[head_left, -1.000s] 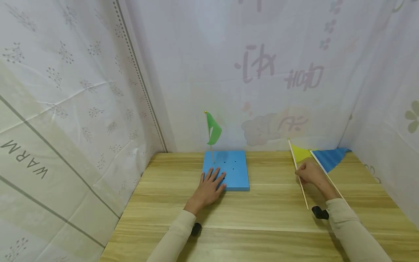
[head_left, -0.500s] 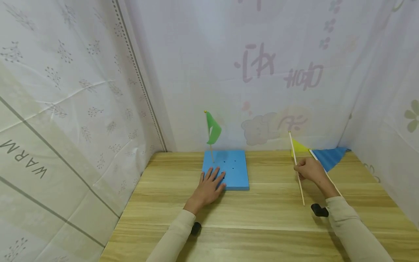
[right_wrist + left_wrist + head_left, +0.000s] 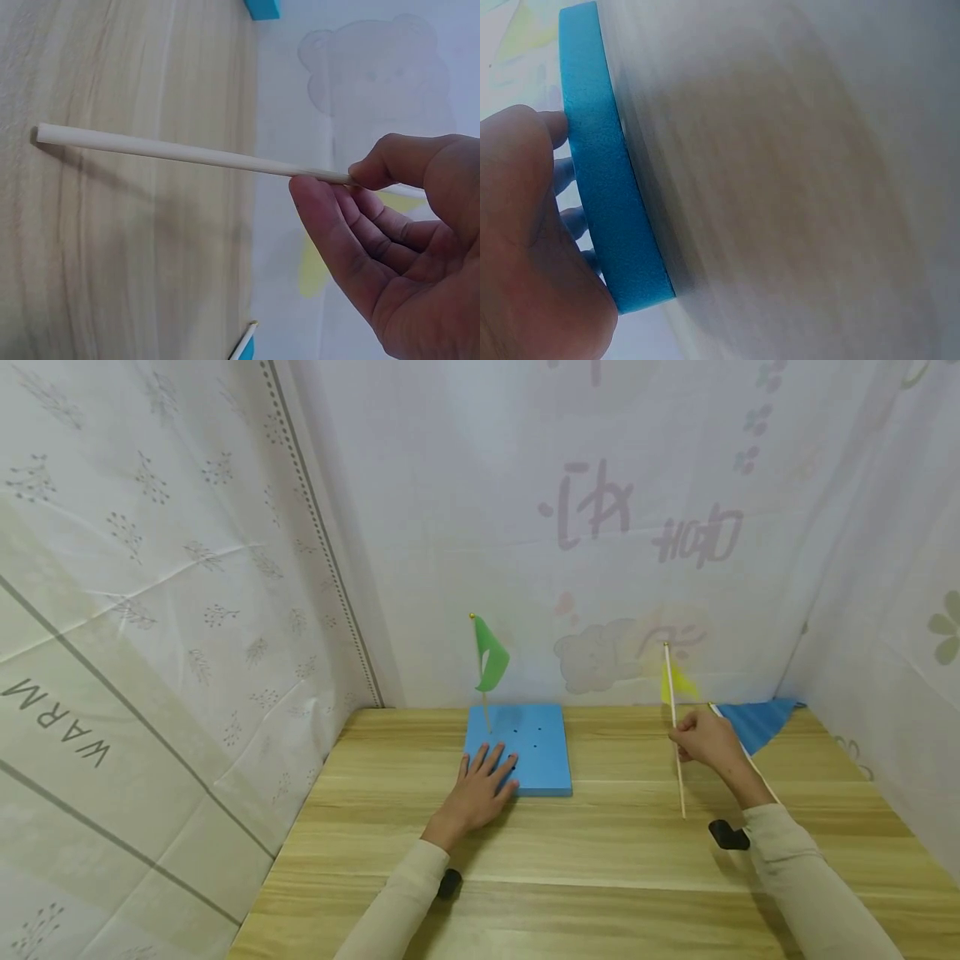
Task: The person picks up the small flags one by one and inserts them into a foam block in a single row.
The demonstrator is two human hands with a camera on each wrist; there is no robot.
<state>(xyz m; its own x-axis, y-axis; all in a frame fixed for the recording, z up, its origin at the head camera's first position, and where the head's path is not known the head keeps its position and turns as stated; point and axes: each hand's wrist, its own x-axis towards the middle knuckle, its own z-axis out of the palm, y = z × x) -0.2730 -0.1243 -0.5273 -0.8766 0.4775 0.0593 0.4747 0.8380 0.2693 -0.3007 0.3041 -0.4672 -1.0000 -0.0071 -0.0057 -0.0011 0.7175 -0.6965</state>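
Three sides of the work space, left, back and right, are hung with pale printed cloth [image 3: 450, 510]; the word "WARM" [image 3: 56, 727] runs aslant at left, and a faint bear [image 3: 592, 656] shows at the back. A wood-grained desk [image 3: 600, 860] extends to the foot of the back cloth. Two beige sleeves [image 3: 397, 902] reach in over it from the near side. A flat blue block [image 3: 543, 768] lies on the far part of the desk. The left hand [image 3: 476, 789] rests on the block's near left portion, fingers spread and released, clasping nothing. The right hand [image 3: 711, 743], well apart from the block, pinches between thumb and fingertips the pale stick [image 3: 681, 789] of a yellow flag [image 3: 680, 683]. A blue flag [image 3: 757, 725] lies at the desk's far right, partly behind the right hand and wrist. The yellow flag is held steeply, its cloth uppermost; whether the stick's lower end touches the desk cannot be told. A green flag [image 3: 492, 660] stands nearly upright in the block's far left portion, just beyond the left fingertips. Black fittings [image 3: 727, 835] show beside both wrists. Small dark holes [image 3: 539, 729] dot the block's top.
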